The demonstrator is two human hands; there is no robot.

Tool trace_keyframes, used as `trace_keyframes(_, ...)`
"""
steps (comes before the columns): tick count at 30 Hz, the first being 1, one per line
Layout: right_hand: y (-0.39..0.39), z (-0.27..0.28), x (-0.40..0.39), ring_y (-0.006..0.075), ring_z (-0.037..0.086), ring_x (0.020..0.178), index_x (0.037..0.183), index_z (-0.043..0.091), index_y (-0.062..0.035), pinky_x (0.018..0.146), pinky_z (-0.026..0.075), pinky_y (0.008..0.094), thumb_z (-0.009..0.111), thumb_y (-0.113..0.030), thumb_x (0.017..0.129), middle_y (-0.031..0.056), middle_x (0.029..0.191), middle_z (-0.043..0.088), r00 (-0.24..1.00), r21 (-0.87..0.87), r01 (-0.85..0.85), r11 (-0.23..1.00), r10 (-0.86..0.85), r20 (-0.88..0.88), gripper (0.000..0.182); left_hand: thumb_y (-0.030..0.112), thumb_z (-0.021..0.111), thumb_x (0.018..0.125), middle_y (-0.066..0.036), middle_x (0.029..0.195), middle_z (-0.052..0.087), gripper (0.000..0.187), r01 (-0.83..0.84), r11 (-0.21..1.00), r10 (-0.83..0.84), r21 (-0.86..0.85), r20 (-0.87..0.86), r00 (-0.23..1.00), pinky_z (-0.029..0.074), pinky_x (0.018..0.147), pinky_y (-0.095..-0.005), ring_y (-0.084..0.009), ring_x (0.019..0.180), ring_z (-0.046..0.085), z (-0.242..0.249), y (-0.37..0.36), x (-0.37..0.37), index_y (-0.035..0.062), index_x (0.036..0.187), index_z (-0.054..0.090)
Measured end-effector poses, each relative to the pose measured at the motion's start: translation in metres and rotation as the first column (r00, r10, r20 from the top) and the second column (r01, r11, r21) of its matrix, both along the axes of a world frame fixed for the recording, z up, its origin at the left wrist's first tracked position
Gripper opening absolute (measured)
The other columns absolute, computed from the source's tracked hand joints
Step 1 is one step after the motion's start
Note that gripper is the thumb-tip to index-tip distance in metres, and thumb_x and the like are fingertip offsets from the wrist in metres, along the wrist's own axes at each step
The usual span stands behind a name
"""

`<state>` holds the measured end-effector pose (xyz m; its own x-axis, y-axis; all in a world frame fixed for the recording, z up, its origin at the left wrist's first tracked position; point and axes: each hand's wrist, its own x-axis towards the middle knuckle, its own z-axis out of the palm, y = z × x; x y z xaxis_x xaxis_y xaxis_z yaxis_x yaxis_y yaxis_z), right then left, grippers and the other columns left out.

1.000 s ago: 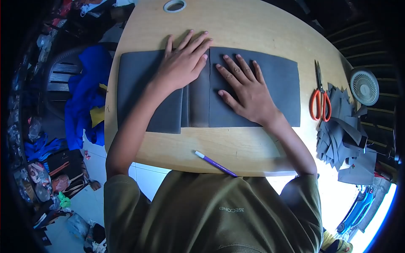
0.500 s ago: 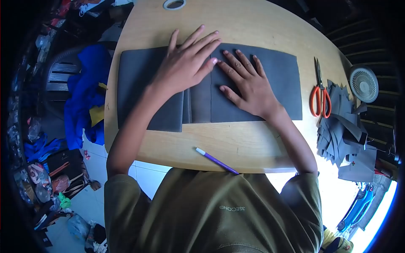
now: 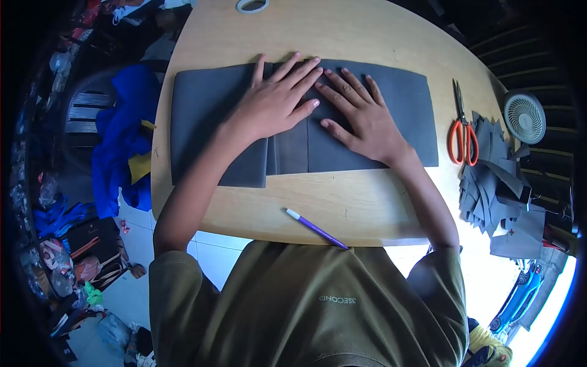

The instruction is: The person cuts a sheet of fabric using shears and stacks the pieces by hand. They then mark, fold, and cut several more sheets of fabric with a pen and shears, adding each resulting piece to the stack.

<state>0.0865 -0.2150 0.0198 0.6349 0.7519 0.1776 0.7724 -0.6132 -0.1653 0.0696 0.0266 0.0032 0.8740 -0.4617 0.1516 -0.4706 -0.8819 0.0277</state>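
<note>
A dark grey sheet of fabric-like material (image 3: 391,134) lies across the wooden table, with folded layers and upright creases left of its middle. My left hand (image 3: 274,104) rests with spread fingers over the creased part, its fingertips near the far edge. Close beside it, my right hand (image 3: 364,119) lies flat on the right half of the sheet, fingers apart. Neither hand grips anything. What lies under the palms is hidden.
On the right of the table (image 3: 367,214) are orange-handled scissors (image 3: 463,134), a pile of grey offcuts (image 3: 486,183) and a small round fan (image 3: 525,117). A purple marker (image 3: 318,227) lies at the near edge. A tape roll (image 3: 252,5) sits at the far edge.
My left hand has come down and slightly nearer, onto the sheet's creased part. My right hand has shifted a little to the right. The sheet's near edge sits slightly farther away.
</note>
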Motion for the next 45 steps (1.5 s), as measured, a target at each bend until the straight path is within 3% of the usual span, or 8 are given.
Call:
trace_keyframes(10, -0.027, 0.047, -0.039, 0.0380, 0.042, 0.145, 0.144, 0.056, -0.0127, 0.119, 0.035, 0.0534, 0.069, -0.023, 0.095, 0.0151, 0.152, 0.049, 0.993, 0.245, 0.025, 0.969, 0.005, -0.118, 0.052, 0.049, 0.044, 0.107, 0.001, 0.170, 0.027, 0.064, 0.002, 1.000, -0.002, 0.002, 0.019, 1.000, 0.015, 0.122, -0.0661, -0.0234, 0.156, 0.026, 0.001, -0.001, -0.001, 0.0166, 0.161, 0.034)
trace_keyframes(18, -0.097, 0.064, -0.060, 0.0320, 0.059, 0.129, 0.137, 0.061, -0.0067, 0.105, 0.052, 0.0436, 0.068, -0.004, 0.092, 0.0155, 0.143, 0.057, 0.893, 0.331, 0.440, 0.835, -0.447, -0.060, 0.045, 0.046, 0.046, 0.107, 0.001, 0.170, 0.027, 0.063, 0.001, 1.000, -0.001, -0.024, -0.008, 1.000, 0.012, 0.123, -0.0658, -0.0233, 0.157, 0.024, 0.003, -0.001, -0.001, 0.0167, 0.161, 0.034)
trace_keyframes(23, -0.180, 0.054, -0.036, 0.0271, 0.074, 0.082, 0.116, 0.070, -0.0008, 0.076, 0.058, 0.0382, 0.062, -0.009, 0.096, 0.0156, 0.097, 0.075, 0.689, 0.388, 0.688, 0.613, -0.721, -0.082, 0.024, 0.045, 0.049, 0.106, 0.001, 0.171, 0.025, 0.062, -0.020, 1.000, 0.019, -0.014, -0.053, 0.998, 0.012, 0.123, -0.0663, -0.0254, 0.158, 0.020, 0.013, -0.004, -0.002, 0.0199, 0.161, 0.035)
trace_keyframes(30, -0.225, 0.029, 0.000, 0.0359, 0.072, 0.088, 0.102, 0.073, -0.0042, 0.077, 0.056, 0.0437, 0.064, -0.031, 0.098, 0.0181, 0.094, 0.074, 0.603, 0.121, 0.789, 0.602, -0.797, 0.032, 0.028, 0.028, 0.070, 0.096, -0.004, 0.126, 0.055, 0.026, 0.155, 0.972, -0.140, -0.176, 0.096, 0.986, 0.025, 0.121, -0.0635, -0.0243, 0.143, 0.042, 0.027, -0.006, 0.001, 0.0136, 0.117, 0.064)
trace_keyframes(34, -0.246, 0.020, 0.004, 0.0443, 0.067, 0.092, 0.117, 0.066, -0.0076, 0.085, 0.054, 0.0470, 0.072, -0.042, 0.091, 0.0202, 0.115, 0.070, 0.658, -0.011, 0.746, 0.666, -0.734, 0.168, 0.044, 0.027, 0.067, 0.098, 0.000, 0.120, 0.060, 0.018, 0.180, 0.974, -0.174, -0.139, 0.052, 0.983, 0.024, 0.120, -0.0649, -0.0202, 0.138, 0.046, 0.028, -0.008, 0.003, 0.0142, 0.111, 0.069)
trace_keyframes(39, -0.249, 0.022, 0.007, 0.0446, 0.070, 0.099, 0.130, 0.057, -0.0079, 0.083, 0.054, 0.0497, 0.074, -0.037, 0.089, 0.0249, 0.103, 0.072, 0.533, -0.005, 0.841, 0.542, -0.829, -0.171, 0.052, 0.029, 0.069, 0.097, 0.000, 0.118, 0.062, 0.022, 0.182, 0.982, -0.184, -0.051, -0.034, 0.982, 0.024, 0.120, -0.0694, -0.0183, 0.137, 0.049, 0.042, -0.011, 0.009, 0.0147, 0.113, 0.070)
trace_keyframes(42, -0.242, 0.019, -0.002, 0.0463, 0.069, 0.101, 0.131, 0.057, -0.0060, 0.084, 0.054, 0.0493, 0.073, -0.031, 0.089, 0.0252, 0.104, 0.072, 0.586, 0.106, 0.804, 0.585, -0.810, 0.026, 0.051, 0.030, 0.070, 0.096, 0.000, 0.118, 0.064, 0.023, 0.207, 0.978, -0.209, -0.032, -0.079, 0.975, 0.025, 0.120, -0.0691, -0.0183, 0.136, 0.050, 0.048, -0.009, 0.014, 0.0146, 0.114, 0.071)
trace_keyframes(45, -0.261, 0.017, -0.012, 0.0234, 0.066, 0.077, 0.140, 0.052, -0.0120, 0.065, 0.051, 0.0333, 0.070, -0.027, 0.095, 0.0135, 0.096, 0.070, 0.595, 0.333, 0.801, 0.498, -0.723, -0.351, 0.051, 0.029, 0.071, 0.095, 0.001, 0.119, 0.065, 0.024, 0.226, 0.973, -0.229, -0.043, -0.097, 0.969, 0.026, 0.120, -0.0681, -0.0175, 0.135, 0.051, 0.048, -0.007, 0.017, 0.0146, 0.114, 0.071)
